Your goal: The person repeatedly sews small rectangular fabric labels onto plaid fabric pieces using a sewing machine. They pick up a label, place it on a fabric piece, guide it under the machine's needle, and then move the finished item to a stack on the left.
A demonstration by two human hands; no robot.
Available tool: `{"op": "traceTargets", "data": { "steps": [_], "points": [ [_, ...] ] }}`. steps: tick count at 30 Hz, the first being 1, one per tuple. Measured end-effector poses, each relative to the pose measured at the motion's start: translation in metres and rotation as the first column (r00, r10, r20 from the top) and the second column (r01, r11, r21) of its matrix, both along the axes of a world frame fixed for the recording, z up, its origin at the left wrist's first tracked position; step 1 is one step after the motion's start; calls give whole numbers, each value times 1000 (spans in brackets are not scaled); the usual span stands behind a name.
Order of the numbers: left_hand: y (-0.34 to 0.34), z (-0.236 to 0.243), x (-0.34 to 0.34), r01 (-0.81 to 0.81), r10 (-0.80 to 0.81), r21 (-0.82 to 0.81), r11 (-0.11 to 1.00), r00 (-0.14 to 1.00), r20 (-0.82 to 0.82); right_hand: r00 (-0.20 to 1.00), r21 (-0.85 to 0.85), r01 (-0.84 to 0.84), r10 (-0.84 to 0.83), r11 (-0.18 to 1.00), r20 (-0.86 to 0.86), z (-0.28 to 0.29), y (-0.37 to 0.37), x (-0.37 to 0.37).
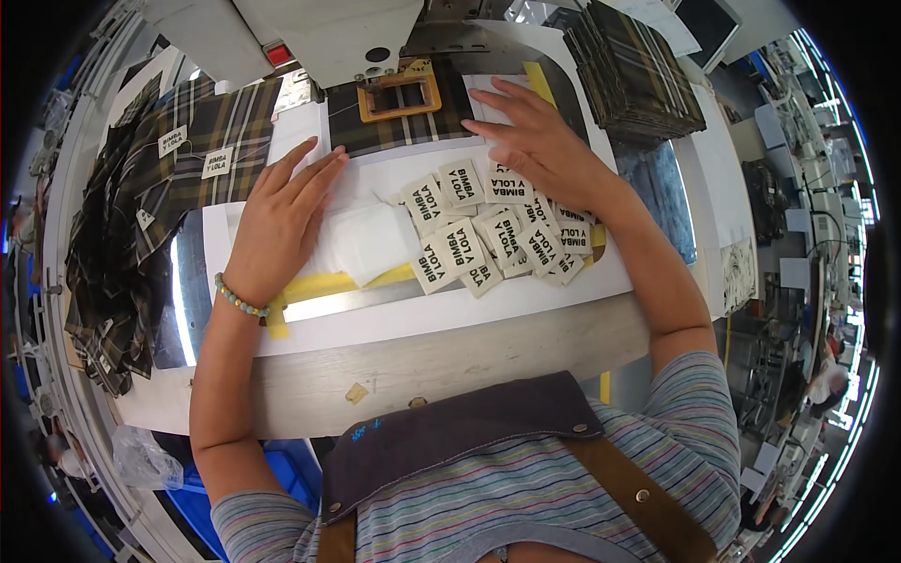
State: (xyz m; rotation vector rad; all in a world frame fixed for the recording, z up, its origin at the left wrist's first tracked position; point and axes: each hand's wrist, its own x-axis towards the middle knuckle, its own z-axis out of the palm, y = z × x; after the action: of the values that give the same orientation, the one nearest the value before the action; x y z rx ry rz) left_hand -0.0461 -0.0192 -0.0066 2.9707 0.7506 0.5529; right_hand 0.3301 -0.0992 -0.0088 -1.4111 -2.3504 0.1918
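A dark plaid panel (343, 118) lies beneath a sewing machine's head (352, 42), with a yellow rectangular frame (405, 113) clamped over it. My left hand (282, 216) rests open at the panel's lower left corner, fingertips on its edge and the white paper beside it. My right hand (540, 150) is open, fingers spread over the panel's right side and a white strip. Several cream square labels with dark lettering (450, 247) lie loosely piled below my right hand, which partly covers them. Folded white sheets (366, 239) lie between my left hand and the labels.
A loose plaid heap (117, 263) with labels attached hangs over the table's left side. Stacked plaid pieces (638, 80) sit at back right. The wooden table edge (450, 347) runs before me. A blue bin (291, 474) is below at left. Equipment and small distant people line the right rim.
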Motion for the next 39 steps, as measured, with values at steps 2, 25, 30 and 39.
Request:
{"op": "traceTargets", "data": {
  "steps": [2,25,30,39],
  "points": [
    [0,-1,0,1,-1,6,1000,1000,2,1000,-22,-1,1,1000,16,0,0,1],
    [2,4,2,51,-20,-192,980,987,161,999,-55,-32,30,998,-40,2,0,6],
    [3,-3,2,69,-41,-155,985,983,176,999,-6,-36,36,999,12,-5,2,9],
    [-1,2,4,77,-51,-126,989,980,194,995,-161,98,-94,982,30,56,-27,1]
  ]
}}
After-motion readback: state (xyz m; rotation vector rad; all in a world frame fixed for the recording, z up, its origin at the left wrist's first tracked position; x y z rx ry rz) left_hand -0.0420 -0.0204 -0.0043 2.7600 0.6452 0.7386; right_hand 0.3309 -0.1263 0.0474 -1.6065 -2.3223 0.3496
